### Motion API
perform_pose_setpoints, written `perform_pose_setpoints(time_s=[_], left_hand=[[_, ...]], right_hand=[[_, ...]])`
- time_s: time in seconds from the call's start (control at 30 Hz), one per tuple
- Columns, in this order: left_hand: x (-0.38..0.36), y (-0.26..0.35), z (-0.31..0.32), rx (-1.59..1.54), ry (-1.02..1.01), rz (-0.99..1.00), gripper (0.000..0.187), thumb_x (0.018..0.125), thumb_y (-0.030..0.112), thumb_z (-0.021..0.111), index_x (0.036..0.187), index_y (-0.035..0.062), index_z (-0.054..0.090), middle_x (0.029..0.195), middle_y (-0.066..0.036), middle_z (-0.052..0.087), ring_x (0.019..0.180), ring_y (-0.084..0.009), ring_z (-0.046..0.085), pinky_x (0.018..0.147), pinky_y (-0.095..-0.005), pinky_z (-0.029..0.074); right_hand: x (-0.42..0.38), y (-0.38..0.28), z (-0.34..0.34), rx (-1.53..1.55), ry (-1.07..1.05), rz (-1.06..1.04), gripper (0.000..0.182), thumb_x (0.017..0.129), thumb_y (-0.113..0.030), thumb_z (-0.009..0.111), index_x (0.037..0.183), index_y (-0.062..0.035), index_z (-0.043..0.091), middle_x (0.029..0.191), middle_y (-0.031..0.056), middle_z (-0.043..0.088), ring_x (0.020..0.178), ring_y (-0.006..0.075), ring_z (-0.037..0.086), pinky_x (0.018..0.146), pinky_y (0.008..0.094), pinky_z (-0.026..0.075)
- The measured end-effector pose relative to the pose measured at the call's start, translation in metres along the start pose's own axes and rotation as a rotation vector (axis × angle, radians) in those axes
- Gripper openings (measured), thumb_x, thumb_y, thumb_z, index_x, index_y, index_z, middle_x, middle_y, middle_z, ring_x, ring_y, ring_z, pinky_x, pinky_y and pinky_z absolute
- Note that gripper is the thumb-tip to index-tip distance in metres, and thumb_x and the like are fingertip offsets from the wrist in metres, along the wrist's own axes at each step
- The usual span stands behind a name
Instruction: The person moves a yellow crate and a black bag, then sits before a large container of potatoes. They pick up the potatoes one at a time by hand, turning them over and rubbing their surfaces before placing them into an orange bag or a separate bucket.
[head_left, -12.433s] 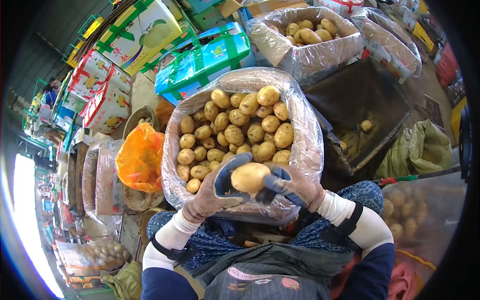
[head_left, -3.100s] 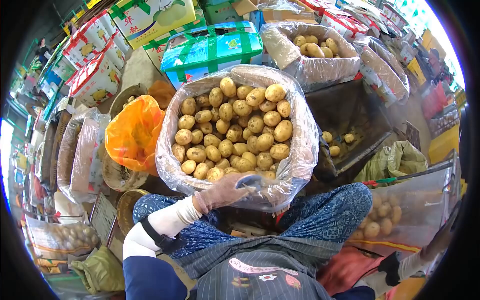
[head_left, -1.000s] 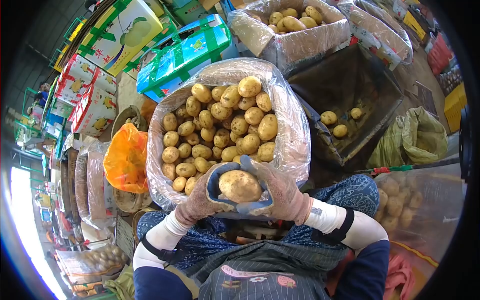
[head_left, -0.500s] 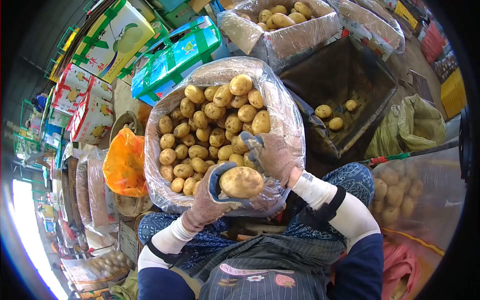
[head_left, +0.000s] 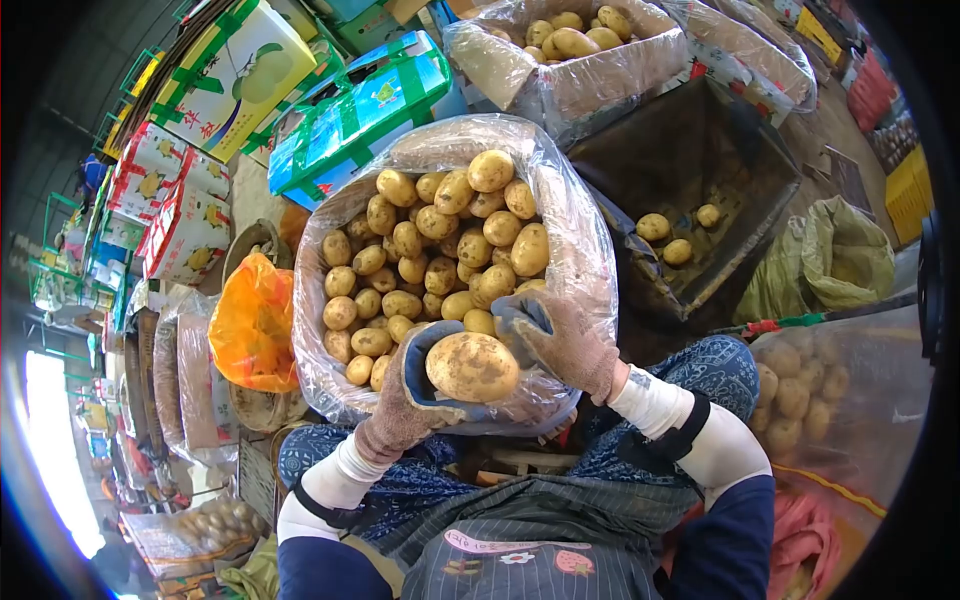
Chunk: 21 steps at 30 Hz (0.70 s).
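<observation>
A large potato (head_left: pixel 472 367) with brown patches rests in my gloved left hand (head_left: pixel 412 385), whose fingers and thumb curve around it. Close to its right side is my gloved right hand (head_left: pixel 562 342), fingers bent together, with its fingertips by the potato's upper right edge; whether they touch it is unclear. Both hands are over the near edge of a plastic-lined box (head_left: pixel 575 215) full of potatoes (head_left: pixel 405 239). The gloves are brown with blue-grey palms.
A dark bin (head_left: pixel 680 140) with several potatoes stands at the right, and another lined potato box (head_left: pixel 580 85) behind. An orange bag (head_left: pixel 253 325) is at the left, blue-green carton (head_left: pixel 360 110) beyond. A green sack (head_left: pixel 825 260) lies right.
My right hand has moved down and closer to the large potato, its fingers drawn in. The held potato has shifted slightly left within the view.
</observation>
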<state>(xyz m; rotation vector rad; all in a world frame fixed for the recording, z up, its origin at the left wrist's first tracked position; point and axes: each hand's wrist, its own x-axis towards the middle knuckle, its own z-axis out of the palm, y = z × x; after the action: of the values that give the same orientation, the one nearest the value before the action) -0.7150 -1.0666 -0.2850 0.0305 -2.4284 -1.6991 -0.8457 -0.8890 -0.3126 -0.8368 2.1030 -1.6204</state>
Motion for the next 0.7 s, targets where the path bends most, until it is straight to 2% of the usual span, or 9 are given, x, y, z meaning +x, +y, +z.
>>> perform_pose_setpoints(time_s=[0.03,0.07,0.13,0.17,0.27,0.3,0.4,0.43,0.7], left_hand=[[-0.001,-0.001,0.001,-0.041,0.034,-0.006,0.094,0.061,0.049,0.087,0.130,0.0010,0.045,0.120,-0.011,0.054,0.108,-0.0221,0.057,0.092,-0.0351,0.048],[-0.001,-0.002,-0.001,-0.041,0.035,-0.006,0.094,0.061,0.049,0.087,0.130,0.0010,0.045,0.120,-0.011,0.054,0.108,-0.0221,0.057,0.092,-0.0351,0.048],[0.001,-0.004,-0.007,0.105,-0.009,0.084,0.096,0.058,0.032,0.093,0.133,0.0038,0.040,0.120,-0.011,0.056,0.107,-0.0233,0.058,0.094,-0.0374,0.047],[0.003,-0.001,-0.007,0.106,-0.005,0.084,0.096,0.058,0.032,0.093,0.133,0.0038,0.040,0.120,-0.011,0.056,0.107,-0.0233,0.058,0.094,-0.0374,0.047],[0.008,0.016,-0.005,0.369,0.022,0.193,0.092,0.059,0.036,0.092,0.130,0.0028,0.044,0.115,-0.013,0.060,0.104,-0.0260,0.060,0.093,-0.0390,0.047],[0.009,0.020,-0.004,0.402,0.010,0.201,0.088,0.061,0.034,0.091,0.129,0.0016,0.047,0.114,-0.013,0.060,0.104,-0.0279,0.060,0.090,-0.0385,0.048],[0.006,0.022,-0.003,0.324,-0.013,0.161,0.084,0.062,0.034,0.090,0.128,-0.0001,0.051,0.113,-0.014,0.060,0.103,-0.0294,0.060,0.089,-0.0379,0.049],[0.005,0.022,-0.004,0.263,-0.033,0.116,0.084,0.062,0.034,0.090,0.128,-0.0002,0.051,0.113,-0.014,0.060,0.104,-0.0287,0.060,0.089,-0.0375,0.049],[0.004,0.024,-0.005,0.121,-0.035,0.097,0.081,0.063,0.035,0.090,0.126,-0.0010,0.052,0.116,-0.016,0.060,0.109,-0.0257,0.059,0.092,-0.0360,0.048]], right_hand=[[-0.001,0.003,0.002,0.054,0.080,-0.119,0.033,0.096,-0.032,0.056,0.101,-0.0014,0.066,0.080,0.0124,0.068,0.070,0.0263,0.066,0.064,0.0349,0.051],[-0.004,0.004,-0.001,0.054,0.079,-0.119,0.033,0.096,-0.032,0.056,0.101,-0.0014,0.066,0.080,0.0124,0.068,0.070,0.0263,0.066,0.064,0.0349,0.051],[-0.006,-0.009,-0.013,0.378,-0.327,0.400,0.048,0.099,-0.044,0.048,0.109,-0.0006,0.065,0.081,0.0095,0.070,0.065,0.0199,0.067,0.061,0.0279,0.052],[-0.009,0.002,-0.010,0.644,-0.415,0.524,0.062,0.100,-0.054,0.038,0.111,0.0015,0.063,0.077,0.0093,0.070,0.057,0.0147,0.064,0.053,0.0229,0.051],[-0.013,-0.013,-0.022,0.737,-0.629,0.376,0.069,0.099,-0.059,0.034,0.110,0.0030,0.062,0.078,0.0117,0.070,0.052,0.0153,0.064,0.044,0.0223,0.050],[-0.016,-0.007,-0.017,0.799,-0.626,0.459,0.077,0.095,-0.067,0.030,0.106,0.0028,0.062,0.074,0.0109,0.068,0.046,0.0159,0.061,0.036,0.0225,0.046],[-0.017,-0.005,-0.006,0.922,-0.548,0.570,0.081,0.092,-0.071,0.028,0.104,0.0016,0.061,0.067,0.0091,0.065,0.042,0.0153,0.057,0.032,0.0225,0.042],[-0.014,-0.015,-0.015,0.834,-0.630,0.679,0.086,0.089,-0.076,0.024,0.104,0.0003,0.060,0.061,0.0070,0.062,0.040,0.0135,0.054,0.032,0.0206,0.040],[-0.013,-0.007,-0.003,0.975,-0.589,0.660,0.094,0.087,-0.080,0.018,0.109,0.0023,0.059,0.058,0.0066,0.060,0.040,0.0127,0.053,0.032,0.0184,0.039]])
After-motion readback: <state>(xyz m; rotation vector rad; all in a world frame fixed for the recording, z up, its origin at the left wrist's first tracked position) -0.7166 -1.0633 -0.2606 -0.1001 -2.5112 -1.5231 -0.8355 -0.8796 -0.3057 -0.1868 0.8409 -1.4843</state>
